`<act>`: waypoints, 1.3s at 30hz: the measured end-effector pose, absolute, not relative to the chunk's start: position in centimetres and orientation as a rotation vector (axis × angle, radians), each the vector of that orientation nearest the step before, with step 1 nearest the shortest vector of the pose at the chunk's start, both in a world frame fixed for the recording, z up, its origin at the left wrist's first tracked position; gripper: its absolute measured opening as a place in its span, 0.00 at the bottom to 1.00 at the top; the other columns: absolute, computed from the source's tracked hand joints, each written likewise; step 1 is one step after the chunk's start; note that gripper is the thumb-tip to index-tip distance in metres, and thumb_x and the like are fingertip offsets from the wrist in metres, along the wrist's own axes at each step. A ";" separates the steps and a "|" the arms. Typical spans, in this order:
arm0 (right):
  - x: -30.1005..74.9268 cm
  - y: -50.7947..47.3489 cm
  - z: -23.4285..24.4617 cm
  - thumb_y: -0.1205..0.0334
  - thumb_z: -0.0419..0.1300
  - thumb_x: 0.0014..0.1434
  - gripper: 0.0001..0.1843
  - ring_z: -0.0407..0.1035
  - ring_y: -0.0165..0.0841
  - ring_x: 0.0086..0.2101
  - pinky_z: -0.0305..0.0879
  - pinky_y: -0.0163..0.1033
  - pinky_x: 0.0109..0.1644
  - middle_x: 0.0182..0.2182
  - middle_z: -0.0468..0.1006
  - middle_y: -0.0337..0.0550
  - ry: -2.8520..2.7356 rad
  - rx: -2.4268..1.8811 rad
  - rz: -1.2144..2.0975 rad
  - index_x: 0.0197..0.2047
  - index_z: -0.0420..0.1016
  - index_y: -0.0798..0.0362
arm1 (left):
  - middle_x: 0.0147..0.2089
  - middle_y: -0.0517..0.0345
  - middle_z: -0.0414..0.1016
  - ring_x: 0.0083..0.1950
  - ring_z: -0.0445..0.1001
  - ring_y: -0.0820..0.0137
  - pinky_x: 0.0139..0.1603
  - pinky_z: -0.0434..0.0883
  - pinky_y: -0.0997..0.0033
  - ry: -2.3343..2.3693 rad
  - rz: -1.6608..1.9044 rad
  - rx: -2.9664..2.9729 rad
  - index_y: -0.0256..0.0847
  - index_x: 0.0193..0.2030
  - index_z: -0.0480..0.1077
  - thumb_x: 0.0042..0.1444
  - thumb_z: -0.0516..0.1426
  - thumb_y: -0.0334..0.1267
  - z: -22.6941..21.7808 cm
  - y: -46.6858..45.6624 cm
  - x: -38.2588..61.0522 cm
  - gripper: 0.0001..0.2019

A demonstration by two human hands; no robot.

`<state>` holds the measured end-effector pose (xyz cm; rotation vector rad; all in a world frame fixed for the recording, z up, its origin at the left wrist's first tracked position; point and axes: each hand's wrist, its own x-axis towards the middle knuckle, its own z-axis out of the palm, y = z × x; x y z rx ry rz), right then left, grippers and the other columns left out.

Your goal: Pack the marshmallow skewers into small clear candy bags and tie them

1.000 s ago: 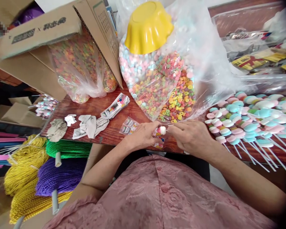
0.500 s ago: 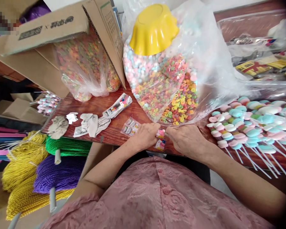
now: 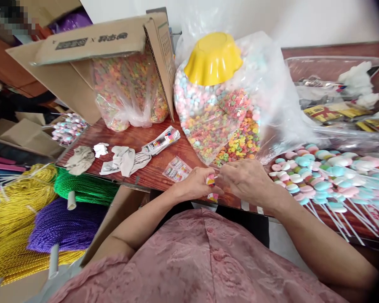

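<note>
My left hand (image 3: 194, 184) is closed around a small printed plastic packet (image 3: 210, 180), whose colourful top shows between the fingers. Another bit of colourful print (image 3: 212, 196) peeks out below that hand. Just to the right, my right hand (image 3: 248, 179) has its fingers curled and slightly blurred; whatever they pinch is hidden. Both hands are over the front edge of the table, close together. Left of them lies a flat clear packet with printed labels (image 3: 177, 169). Behind the hands is a large clear bag of ring-shaped gummies and pastel marshmallows (image 3: 194, 90).
A yellow fluted bowl (image 3: 213, 59) rests upside down on the candy bag. Marshmallow skewers (image 3: 322, 172) lie at right. A cardboard box (image 3: 164, 54), a stack of printed packets (image 3: 161, 141) and crumpled gloves (image 3: 126, 160) stand left. Coloured cord bundles (image 3: 69, 223) are below.
My right hand's fingers have curled in and drawn slightly away from the left. The left hand's grip has turned, showing the packet's top. The whole view has shifted.
</note>
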<state>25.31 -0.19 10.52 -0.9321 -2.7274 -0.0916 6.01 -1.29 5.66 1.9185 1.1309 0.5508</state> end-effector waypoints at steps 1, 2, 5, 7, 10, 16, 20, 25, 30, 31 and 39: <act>25.5 -0.2 10.9 0.65 0.53 0.62 0.11 0.60 0.28 0.23 0.42 0.38 0.30 0.22 0.72 0.41 -2.745 -0.917 -0.064 0.29 0.72 0.55 | 0.33 0.62 0.76 0.35 0.73 0.71 0.34 0.64 0.75 1.152 0.552 1.921 0.37 0.36 0.73 0.50 0.65 0.42 5.9 -1.6 5.9 0.11; 25.9 -0.1 11.3 0.65 0.52 0.62 0.12 0.61 0.28 0.23 0.42 0.38 0.30 0.22 0.72 0.41 -2.742 -0.906 -0.042 0.29 0.72 0.55 | 0.31 0.62 0.76 0.34 0.73 0.72 0.33 0.63 0.75 1.180 0.542 1.937 0.38 0.35 0.72 0.51 0.65 0.42 6.2 -1.8 5.7 0.11; 27.1 -0.3 12.3 0.63 0.47 0.66 0.19 0.61 0.28 0.23 0.43 0.38 0.31 0.20 0.71 0.41 -2.666 -0.919 -0.056 0.26 0.70 0.55 | 0.30 0.62 0.75 0.32 0.72 0.71 0.31 0.61 0.75 1.284 0.458 2.066 0.39 0.35 0.71 0.53 0.64 0.41 7.2 -2.5 5.1 0.09; 27.1 -0.6 12.7 0.59 0.47 0.67 0.21 0.60 0.28 0.22 0.41 0.39 0.30 0.19 0.70 0.41 -2.672 -0.976 -0.101 0.26 0.71 0.54 | 0.32 0.58 0.76 0.34 0.73 0.69 0.33 0.62 0.73 1.384 0.388 2.183 0.39 0.36 0.72 0.55 0.62 0.42 7.6 -2.8 5.0 0.09; 25.7 -1.6 12.8 0.57 0.50 0.65 0.18 0.58 0.29 0.19 0.37 0.39 0.28 0.18 0.72 0.42 -2.764 -1.126 -0.151 0.29 0.74 0.54 | 0.33 0.54 0.77 0.35 0.75 0.65 0.34 0.64 0.71 1.502 0.345 2.239 0.38 0.38 0.72 0.56 0.61 0.47 7.4 -3.2 5.3 0.13; 22.9 -2.5 11.8 0.63 0.55 0.61 0.09 0.66 0.30 0.25 0.38 0.38 0.29 0.31 0.80 0.45 -2.966 -1.164 0.114 0.39 0.76 0.53 | 0.32 0.58 0.77 0.34 0.73 0.69 0.34 0.65 0.74 1.274 0.537 2.056 0.37 0.35 0.74 0.49 0.63 0.34 6.9 -3.1 6.5 0.06; 24.2 -1.6 11.9 0.59 0.49 0.67 0.16 0.62 0.27 0.24 0.43 0.37 0.29 0.24 0.75 0.41 -2.743 -1.158 0.293 0.35 0.74 0.54 | 0.33 0.61 0.75 0.31 0.69 0.74 0.32 0.64 0.77 1.081 0.657 1.808 0.37 0.47 0.75 0.47 0.66 0.39 7.8 -3.4 5.8 0.19; 26.2 -0.9 12.9 0.56 0.47 0.68 0.21 0.57 0.25 0.22 0.45 0.36 0.30 0.19 0.66 0.37 -2.543 -1.051 0.373 0.26 0.68 0.54 | 0.33 0.61 0.73 0.27 0.64 0.79 0.29 0.62 0.79 0.861 0.699 1.501 0.37 0.60 0.69 0.52 0.63 0.49 8.4 -4.0 3.8 0.30; 25.2 -1.0 12.3 0.57 0.49 0.67 0.20 0.56 0.25 0.21 0.47 0.35 0.29 0.18 0.63 0.35 -2.500 -0.991 0.423 0.24 0.66 0.54 | 0.19 0.65 0.64 0.16 0.55 0.82 0.17 0.52 0.80 0.938 0.731 1.221 0.34 0.42 0.77 0.55 0.58 0.57 7.6 -4.8 4.3 0.25; 24.8 -1.2 12.0 0.57 0.49 0.66 0.19 0.55 0.25 0.21 0.46 0.35 0.29 0.18 0.63 0.35 -2.497 -1.001 0.387 0.25 0.67 0.53 | 0.18 0.66 0.63 0.15 0.54 0.82 0.16 0.50 0.80 0.943 0.780 1.182 0.33 0.39 0.77 0.53 0.60 0.59 7.3 -5.0 4.6 0.25; 22.7 -3.1 9.8 0.54 0.59 0.61 0.12 0.64 0.26 0.24 0.58 0.33 0.29 0.26 0.73 0.35 -1.823 -0.983 0.882 0.46 0.73 0.49 | 0.23 0.64 0.68 0.20 0.58 0.83 0.21 0.57 0.81 0.863 1.216 0.977 0.34 0.41 0.79 0.47 0.66 0.54 7.0 -5.5 6.1 0.24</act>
